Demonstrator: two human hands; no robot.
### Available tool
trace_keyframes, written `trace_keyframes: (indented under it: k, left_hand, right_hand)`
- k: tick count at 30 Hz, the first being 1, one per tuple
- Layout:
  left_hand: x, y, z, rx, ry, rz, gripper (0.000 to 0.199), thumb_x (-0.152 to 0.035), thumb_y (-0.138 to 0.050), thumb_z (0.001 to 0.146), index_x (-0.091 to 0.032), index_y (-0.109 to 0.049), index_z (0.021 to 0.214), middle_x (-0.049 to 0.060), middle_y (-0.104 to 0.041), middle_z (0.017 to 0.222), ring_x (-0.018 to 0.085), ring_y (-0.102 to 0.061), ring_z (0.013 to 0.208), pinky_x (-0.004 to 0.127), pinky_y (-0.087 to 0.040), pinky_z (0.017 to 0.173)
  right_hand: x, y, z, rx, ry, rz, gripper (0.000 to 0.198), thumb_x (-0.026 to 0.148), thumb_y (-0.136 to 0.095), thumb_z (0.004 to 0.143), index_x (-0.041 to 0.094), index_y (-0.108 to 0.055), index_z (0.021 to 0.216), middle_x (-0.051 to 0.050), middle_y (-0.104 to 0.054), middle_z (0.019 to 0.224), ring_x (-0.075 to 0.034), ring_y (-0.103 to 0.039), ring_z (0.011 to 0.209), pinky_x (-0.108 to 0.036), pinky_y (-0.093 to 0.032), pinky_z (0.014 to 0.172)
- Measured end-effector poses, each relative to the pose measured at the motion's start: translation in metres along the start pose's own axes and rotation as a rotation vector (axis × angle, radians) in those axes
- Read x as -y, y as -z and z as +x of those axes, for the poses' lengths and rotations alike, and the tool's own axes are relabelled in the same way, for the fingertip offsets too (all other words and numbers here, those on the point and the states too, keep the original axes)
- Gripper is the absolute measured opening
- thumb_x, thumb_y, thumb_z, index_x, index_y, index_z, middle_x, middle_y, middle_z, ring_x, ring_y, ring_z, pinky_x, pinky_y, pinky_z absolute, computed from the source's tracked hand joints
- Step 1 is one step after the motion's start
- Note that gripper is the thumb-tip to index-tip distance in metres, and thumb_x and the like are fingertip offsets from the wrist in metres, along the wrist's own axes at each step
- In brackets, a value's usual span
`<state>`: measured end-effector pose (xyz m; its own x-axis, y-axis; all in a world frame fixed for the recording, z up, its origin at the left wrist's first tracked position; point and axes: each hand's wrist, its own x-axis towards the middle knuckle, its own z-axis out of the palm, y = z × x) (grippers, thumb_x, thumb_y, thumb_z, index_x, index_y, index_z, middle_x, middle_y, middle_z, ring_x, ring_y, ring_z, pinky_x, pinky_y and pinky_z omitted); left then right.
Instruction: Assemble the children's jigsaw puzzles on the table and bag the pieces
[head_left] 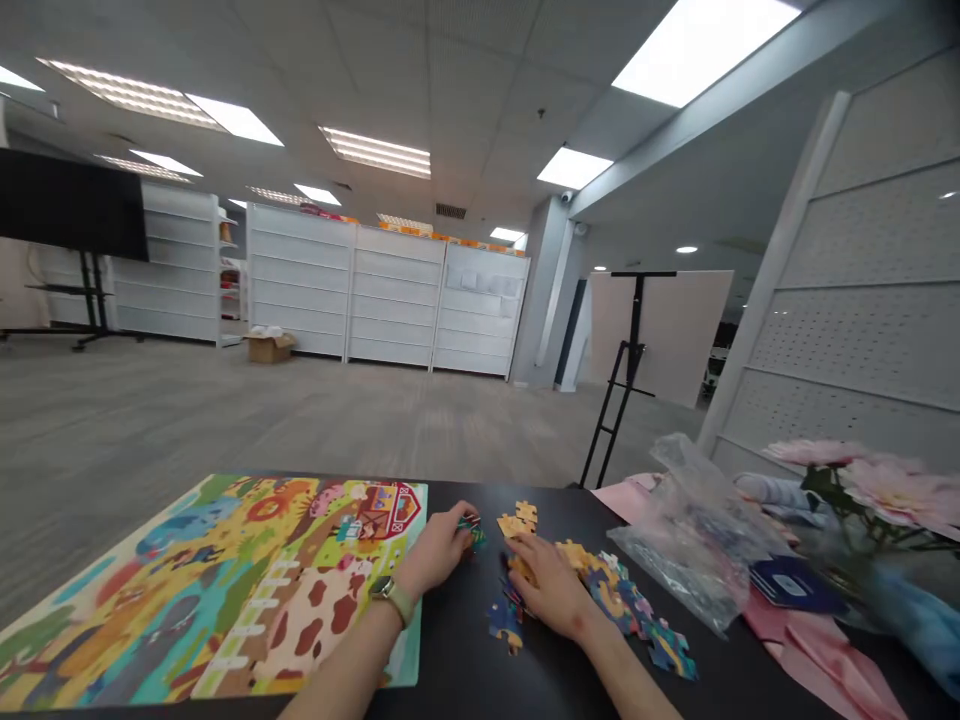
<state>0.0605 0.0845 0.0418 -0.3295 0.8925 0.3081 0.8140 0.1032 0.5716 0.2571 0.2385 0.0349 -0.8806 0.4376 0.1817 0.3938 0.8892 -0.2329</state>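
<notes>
My left hand (441, 552), with a watch on its wrist, is closed on puzzle pieces (474, 527) with green and dark patches, just right of the puzzle board. To its right, my right hand (553, 588) lies over a heap of loose pieces, its fingers and thumb apart. Yellow puzzle pieces (517, 519) show past its fingertips, and blue puzzle pieces (507, 622) lie by its thumb. More colourful puzzle pieces (619, 596) spread out on its right. The large animal-picture puzzle board (247, 570) covers the table's left side. What lies under my right palm is hidden.
On the right of the black table (465, 655) are a clear plastic bag (694, 540), pink cloth (817, 645), a dark blue packet (796, 583) and pink flowers (892, 488). Beyond the table stand an easel (634, 350), white shelves (397, 300) and a cardboard box (270, 348).
</notes>
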Motion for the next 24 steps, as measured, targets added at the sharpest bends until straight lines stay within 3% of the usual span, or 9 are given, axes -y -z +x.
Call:
trace_keyframes:
  k: [2, 6, 11, 14, 19, 24]
  left_hand:
    - [0.004, 0.004, -0.01, -0.008, 0.044, 0.025, 0.028, -0.022, -0.048, 0.098, -0.023, -0.055, 0.124, 0.006, -0.071, 0.109, 0.022, -0.066, 0.103, 0.027, -0.047, 0.084]
    - [0.004, 0.003, -0.023, -0.016, 0.103, 0.079, 0.032, -0.031, -0.063, 0.093, -0.025, -0.057, 0.124, 0.007, -0.072, 0.108, 0.024, -0.067, 0.102, 0.027, -0.045, 0.079]
    - [-0.002, -0.002, -0.022, -0.043, 0.164, 0.12, 0.034, -0.046, -0.068, 0.09, -0.026, -0.064, 0.118, 0.008, -0.072, 0.097, 0.027, -0.069, 0.091, 0.029, -0.043, 0.071]
    - [0.0, 0.001, -0.021, -0.071, 0.18, 0.13, 0.027, -0.046, -0.062, 0.095, -0.026, -0.066, 0.112, 0.008, -0.073, 0.099, 0.026, -0.069, 0.094, 0.028, -0.042, 0.073]
    - [0.011, 0.007, -0.021, -0.104, 0.204, 0.171, 0.019, -0.04, -0.058, 0.097, -0.025, -0.068, 0.104, 0.005, -0.073, 0.092, 0.024, -0.069, 0.09, 0.027, -0.041, 0.07]
    - [0.014, 0.008, -0.017, -0.126, 0.181, 0.22, 0.018, -0.04, -0.066, 0.091, -0.023, -0.069, 0.086, 0.006, -0.069, 0.098, 0.026, -0.063, 0.101, 0.03, -0.043, 0.083]
  right_hand:
    - [0.0, -0.009, 0.008, -0.022, -0.01, 0.016, 0.039, 0.034, -0.047, 0.095, 0.024, -0.069, 0.126, -0.009, -0.065, 0.136, -0.029, -0.055, 0.128, -0.044, -0.038, 0.111]
    - [-0.019, -0.01, 0.007, -0.121, -0.075, 0.05, 0.039, 0.025, -0.039, 0.096, 0.017, -0.07, 0.117, -0.015, -0.072, 0.119, -0.03, -0.064, 0.114, -0.043, -0.044, 0.103]
    - [-0.036, 0.01, 0.006, -0.313, -0.179, 0.103, 0.049, 0.024, -0.025, 0.098, 0.011, -0.06, 0.13, -0.02, -0.067, 0.129, -0.031, -0.064, 0.118, -0.045, -0.046, 0.102]
    - [-0.024, 0.014, 0.021, -0.387, -0.17, 0.171, 0.049, 0.037, -0.027, 0.101, 0.013, -0.064, 0.123, -0.017, -0.072, 0.12, -0.031, -0.068, 0.11, -0.044, -0.05, 0.097]
    - [0.01, -0.008, 0.055, -0.312, -0.03, 0.29, 0.037, 0.044, -0.047, 0.094, 0.02, -0.071, 0.108, -0.007, -0.078, 0.102, -0.024, -0.073, 0.094, -0.033, -0.057, 0.084]
    - [-0.009, -0.018, 0.064, -0.299, -0.091, 0.248, 0.04, 0.037, -0.046, 0.094, 0.019, -0.069, 0.122, -0.013, -0.069, 0.128, -0.027, -0.062, 0.122, -0.04, -0.044, 0.107]
